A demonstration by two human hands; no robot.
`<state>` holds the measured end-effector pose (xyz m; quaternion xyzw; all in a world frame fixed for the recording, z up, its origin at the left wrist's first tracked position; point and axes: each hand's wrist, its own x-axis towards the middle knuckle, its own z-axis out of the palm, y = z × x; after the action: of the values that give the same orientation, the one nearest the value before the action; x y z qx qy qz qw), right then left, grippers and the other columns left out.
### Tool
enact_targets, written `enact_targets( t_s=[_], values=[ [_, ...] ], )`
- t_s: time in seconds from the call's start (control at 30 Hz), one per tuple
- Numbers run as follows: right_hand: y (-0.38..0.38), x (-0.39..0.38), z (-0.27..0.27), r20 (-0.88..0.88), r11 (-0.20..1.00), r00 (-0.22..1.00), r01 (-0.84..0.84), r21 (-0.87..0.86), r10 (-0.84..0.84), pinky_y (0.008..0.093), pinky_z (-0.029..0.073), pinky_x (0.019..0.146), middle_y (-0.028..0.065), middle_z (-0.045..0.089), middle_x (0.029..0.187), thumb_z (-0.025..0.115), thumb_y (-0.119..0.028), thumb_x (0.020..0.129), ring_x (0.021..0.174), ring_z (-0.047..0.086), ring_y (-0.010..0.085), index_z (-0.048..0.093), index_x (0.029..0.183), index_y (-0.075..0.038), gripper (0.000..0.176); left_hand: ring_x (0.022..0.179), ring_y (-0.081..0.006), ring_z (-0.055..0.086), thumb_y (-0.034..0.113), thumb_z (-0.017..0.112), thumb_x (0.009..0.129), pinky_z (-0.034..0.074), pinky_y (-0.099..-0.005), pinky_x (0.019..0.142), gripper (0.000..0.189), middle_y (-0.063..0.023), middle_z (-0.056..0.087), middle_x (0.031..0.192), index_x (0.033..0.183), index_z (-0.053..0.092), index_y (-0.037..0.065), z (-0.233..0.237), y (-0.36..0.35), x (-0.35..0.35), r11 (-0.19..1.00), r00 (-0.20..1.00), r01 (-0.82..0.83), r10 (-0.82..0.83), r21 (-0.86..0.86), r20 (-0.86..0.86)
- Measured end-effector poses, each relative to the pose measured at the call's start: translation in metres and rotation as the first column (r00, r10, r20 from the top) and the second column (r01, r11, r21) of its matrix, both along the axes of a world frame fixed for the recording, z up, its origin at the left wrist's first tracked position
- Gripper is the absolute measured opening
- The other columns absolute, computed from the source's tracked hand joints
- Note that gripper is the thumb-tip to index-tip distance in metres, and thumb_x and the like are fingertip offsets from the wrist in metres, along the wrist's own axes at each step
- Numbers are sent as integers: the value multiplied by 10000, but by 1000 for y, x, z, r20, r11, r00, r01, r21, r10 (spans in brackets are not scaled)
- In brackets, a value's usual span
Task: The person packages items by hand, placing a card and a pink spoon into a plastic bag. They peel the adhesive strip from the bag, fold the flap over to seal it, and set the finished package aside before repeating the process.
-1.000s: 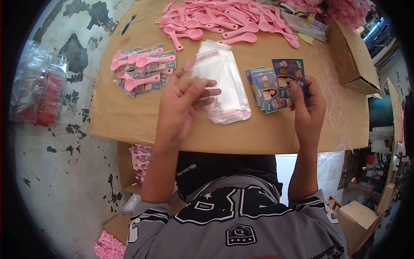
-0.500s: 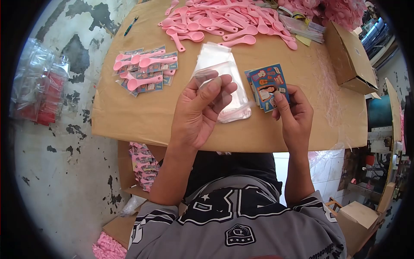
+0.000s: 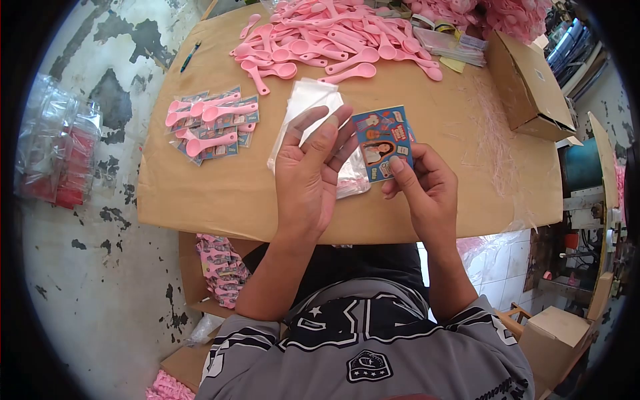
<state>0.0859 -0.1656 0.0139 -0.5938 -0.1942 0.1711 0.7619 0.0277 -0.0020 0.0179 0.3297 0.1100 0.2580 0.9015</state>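
My left hand (image 3: 305, 177) is raised over the near middle of the table, palm turned up, its thumb and fingers closed on a clear plastic bag (image 3: 319, 121) whose edges are hard to make out. Just right of it, my right hand (image 3: 428, 183) pinches a small stack of blue printed cards (image 3: 382, 141) between thumb and fingers, picture side up. The stack's left edge comes close to the left fingertips. Beneath both hands lies a pile of clear plastic bags (image 3: 283, 141), partly covered by them.
Loose pink spoons (image 3: 320, 33) are heaped at the far edge. Bagged spoons with cards (image 3: 212, 120) lie at left, below a pen (image 3: 191, 57). A cardboard box (image 3: 530, 87) stands at right. More packed spoons (image 3: 220, 270) fill a box below the table's left side.
My right hand has brought the cards leftward, close to my left hand. The left fingers have shifted, and the bag shows less clearly. The whole view has moved slightly.
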Motion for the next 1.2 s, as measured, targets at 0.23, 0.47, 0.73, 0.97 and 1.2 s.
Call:
enact_targets(
  t_s=[0.23, 0.47, 0.73, 0.97, 1.2],
  values=[
    [-20, 8, 4, -34, 968, 987, -158, -196, 154, 214, 515, 636, 38, 692, 944, 686, -113, 1017, 715, 629, 64, 666, 1198, 38, 237, 1101, -238, 716, 67, 662, 1018, 599, -370, 967, 322, -232, 708, 1213, 1307, 542, -6, 2, -6, 3, 998, 998, 62, -61, 19, -21],
    [-13, 15, 1, -53, 1000, 998, 23, 22, -22, 234, 537, 742, 56, 692, 931, 699, -82, 998, 813, 665, 101, 636, 1181, 25, 221, 1023, -204, 738, 38, 672, 1005, 623, -346, 880, 318, -188, 740, 1133, 1300, 570, -20, -6, -4, 1, 997, 998, 56, -55, 61, -5],
    [31, -2, -3, -85, 977, 992, 111, 180, -97, 247, 535, 781, 44, 689, 970, 697, -93, 1002, 844, 659, 100, 630, 1155, 4, 193, 1015, -126, 713, 47, 713, 981, 560, -268, 893, 338, -92, 750, 1137, 1303, 614, 13, -10, -21, -3, 996, 997, 72, -71, 59, -26],
    [26, -7, 0, -130, 995, 988, -76, 62, 83, 220, 510, 666, 14, 694, 920, 715, -128, 997, 772, 647, 68, 680, 1056, -2, 143, 1208, -203, 654, 59, 608, 1038, 562, -362, 999, 474, -171, 644, 1366, 1494, 478, 40, 10, -10, -4, 999, 995, 49, -49, 1, 91],
    [26, -14, 1, -120, 998, 991, -54, -13, 52, 205, 478, 641, 7, 693, 863, 763, -126, 966, 744, 607, 31, 610, 943, -48, 173, 1198, -282, 666, 74, 514, 1074, 560, -444, 1049, 551, -213, 644, 1308, 1591, 338, 149, 1, -10, 0, 990, 950, 139, -128, -22, 284]
  ],
)
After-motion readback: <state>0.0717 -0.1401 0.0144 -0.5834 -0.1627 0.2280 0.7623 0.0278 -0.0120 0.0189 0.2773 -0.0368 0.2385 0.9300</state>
